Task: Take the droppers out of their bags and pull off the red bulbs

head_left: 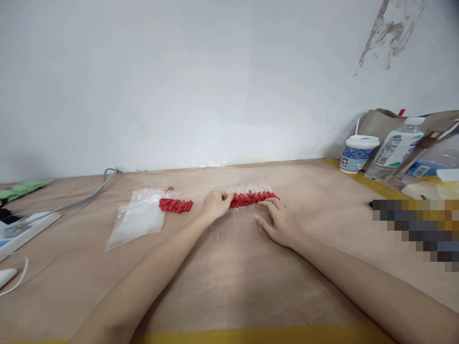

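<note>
A row of small red rounded pieces [251, 198] lies on the brown-covered table, with thin clear strands [233, 227] reaching out on its near and far sides. At the row's left end, my left hand [216, 203] has thumb and fingers pinched together; what sits between them is hidden. My right hand [281, 222] rests at the row's right end, fingers apart, the fingertips touching or very near the red pieces. To the left of my left hand is a separate bunch of similar red pieces [175, 205].
Clear plastic zip bags [139, 217] lie at left, near a grey cable [82, 200] and a white power strip [32, 229]. At right stand a lidded paper cup [358, 155] and a plastic bottle [396, 150] beside a beige bag [380, 124]. A white wall [215, 86] closes the back.
</note>
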Demonstrator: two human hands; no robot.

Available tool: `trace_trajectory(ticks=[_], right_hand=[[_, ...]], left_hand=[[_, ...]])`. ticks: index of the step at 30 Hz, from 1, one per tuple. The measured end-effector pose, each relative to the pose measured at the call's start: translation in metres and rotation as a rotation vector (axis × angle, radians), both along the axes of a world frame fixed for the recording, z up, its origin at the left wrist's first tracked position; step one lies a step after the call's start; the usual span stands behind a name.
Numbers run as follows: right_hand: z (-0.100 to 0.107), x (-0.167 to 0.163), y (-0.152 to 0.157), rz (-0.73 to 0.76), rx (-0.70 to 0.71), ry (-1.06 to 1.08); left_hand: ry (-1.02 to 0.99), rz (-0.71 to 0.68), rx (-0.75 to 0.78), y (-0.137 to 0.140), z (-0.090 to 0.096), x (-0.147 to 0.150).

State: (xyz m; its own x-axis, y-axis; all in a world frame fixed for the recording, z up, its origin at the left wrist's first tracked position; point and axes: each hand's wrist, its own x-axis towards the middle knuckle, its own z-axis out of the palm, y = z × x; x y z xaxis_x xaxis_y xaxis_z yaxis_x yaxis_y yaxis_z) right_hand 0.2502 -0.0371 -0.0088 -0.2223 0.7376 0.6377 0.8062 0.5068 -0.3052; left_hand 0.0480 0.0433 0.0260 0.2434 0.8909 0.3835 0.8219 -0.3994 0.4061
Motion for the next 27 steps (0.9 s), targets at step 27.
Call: trace_trajectory(ticks=[27], right_hand=[[0.005, -0.019, -0.011, 0.224, 0.297, -0.210]], left_hand=[[0.262, -0.482, 0.874, -0.066, -0.012, -0.062]])
